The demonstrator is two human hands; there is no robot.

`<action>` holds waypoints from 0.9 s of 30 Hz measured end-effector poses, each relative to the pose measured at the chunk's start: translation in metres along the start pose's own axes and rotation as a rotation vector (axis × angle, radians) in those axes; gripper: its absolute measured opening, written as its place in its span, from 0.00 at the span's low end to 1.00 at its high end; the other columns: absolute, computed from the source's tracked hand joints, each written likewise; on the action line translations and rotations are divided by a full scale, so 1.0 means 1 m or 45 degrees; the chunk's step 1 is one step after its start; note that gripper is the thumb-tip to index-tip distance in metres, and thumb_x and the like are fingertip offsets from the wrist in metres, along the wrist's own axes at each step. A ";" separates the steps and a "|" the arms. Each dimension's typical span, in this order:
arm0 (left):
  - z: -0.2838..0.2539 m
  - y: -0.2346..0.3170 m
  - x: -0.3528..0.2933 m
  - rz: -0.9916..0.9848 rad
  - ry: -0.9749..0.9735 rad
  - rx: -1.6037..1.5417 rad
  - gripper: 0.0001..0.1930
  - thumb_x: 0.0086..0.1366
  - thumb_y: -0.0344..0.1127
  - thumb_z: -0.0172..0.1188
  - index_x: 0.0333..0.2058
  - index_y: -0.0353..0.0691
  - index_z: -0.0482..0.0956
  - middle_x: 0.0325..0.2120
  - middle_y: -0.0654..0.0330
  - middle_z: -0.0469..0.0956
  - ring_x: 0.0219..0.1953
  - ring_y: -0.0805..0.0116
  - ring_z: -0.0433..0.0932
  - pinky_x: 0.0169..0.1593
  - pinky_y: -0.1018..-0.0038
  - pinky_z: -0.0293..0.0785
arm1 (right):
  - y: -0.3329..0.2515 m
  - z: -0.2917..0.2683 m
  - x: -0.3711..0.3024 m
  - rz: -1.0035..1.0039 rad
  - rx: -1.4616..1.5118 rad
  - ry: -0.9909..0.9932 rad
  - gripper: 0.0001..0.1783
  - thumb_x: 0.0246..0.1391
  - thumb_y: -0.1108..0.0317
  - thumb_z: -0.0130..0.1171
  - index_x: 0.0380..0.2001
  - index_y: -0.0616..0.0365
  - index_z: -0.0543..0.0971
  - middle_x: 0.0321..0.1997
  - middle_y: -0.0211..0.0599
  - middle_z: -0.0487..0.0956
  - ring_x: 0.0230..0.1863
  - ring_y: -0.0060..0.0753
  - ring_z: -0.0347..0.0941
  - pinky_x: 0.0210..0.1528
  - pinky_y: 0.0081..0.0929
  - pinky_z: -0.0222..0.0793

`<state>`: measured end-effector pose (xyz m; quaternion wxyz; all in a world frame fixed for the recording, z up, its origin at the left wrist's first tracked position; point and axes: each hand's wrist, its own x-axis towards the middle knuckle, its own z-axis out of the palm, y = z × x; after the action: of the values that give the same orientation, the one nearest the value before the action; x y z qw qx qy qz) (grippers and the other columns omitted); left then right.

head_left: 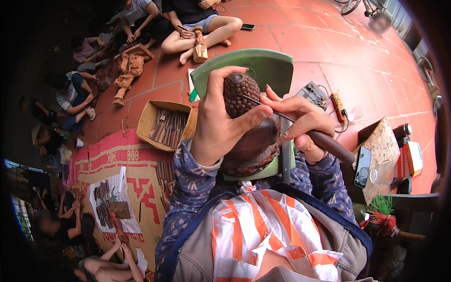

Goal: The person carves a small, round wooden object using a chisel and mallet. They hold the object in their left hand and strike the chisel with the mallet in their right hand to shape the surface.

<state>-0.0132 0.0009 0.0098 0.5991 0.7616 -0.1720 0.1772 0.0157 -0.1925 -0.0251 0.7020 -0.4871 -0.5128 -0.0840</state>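
A dark brown wooden carving (240,134) with a knob of small round curls on top leans against my lap, in front of a green plastic chair (272,66). My left hand (209,122) is wrapped around its curled top, thumb across the front and fingers behind. In my right hand (305,117) is a carving chisel (332,146) with a dark wooden handle. Its thin steel shaft points left, and the tip meets the curls. The thumb and fingers of my right hand close around the shaft and handle. The carving's lower part is partly hidden by my hands.
To the left, a cardboard box (146,123) holds several chisels beside a patterned mat (152,207) with more tools. A board (376,162) with a phone (362,167) stands right, near an orange power strip (337,105). Other people work on carvings at far left.
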 end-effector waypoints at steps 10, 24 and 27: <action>-0.006 -0.006 0.002 0.109 -0.071 0.102 0.44 0.44 0.55 0.75 0.53 0.38 0.64 0.39 0.60 0.75 0.42 0.74 0.75 0.49 0.76 0.71 | -0.005 0.009 -0.006 0.044 0.182 0.064 0.19 0.61 0.56 0.53 0.26 0.62 0.73 0.53 0.70 0.71 0.62 0.66 0.63 0.70 0.58 0.38; -0.011 -0.004 0.003 0.024 -0.240 -0.273 0.44 0.48 0.52 0.73 0.57 0.37 0.60 0.40 0.56 0.78 0.44 0.70 0.76 0.50 0.74 0.72 | -0.038 0.044 -0.013 0.025 -0.834 -0.073 0.09 0.48 0.73 0.65 0.35 0.55 0.80 0.54 0.68 0.71 0.60 0.63 0.67 0.63 0.57 0.59; -0.014 -0.011 0.003 0.155 -0.261 -0.227 0.45 0.48 0.54 0.72 0.57 0.36 0.61 0.42 0.55 0.76 0.45 0.71 0.75 0.51 0.74 0.70 | -0.036 0.045 -0.021 0.059 -0.531 -0.037 0.10 0.57 0.63 0.58 0.34 0.59 0.78 0.54 0.74 0.69 0.59 0.64 0.68 0.62 0.53 0.60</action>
<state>-0.0066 0.0166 0.0047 0.6318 0.7077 -0.2932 0.1183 -0.0448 -0.1846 -0.0201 0.5804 -0.6345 -0.4830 -0.1652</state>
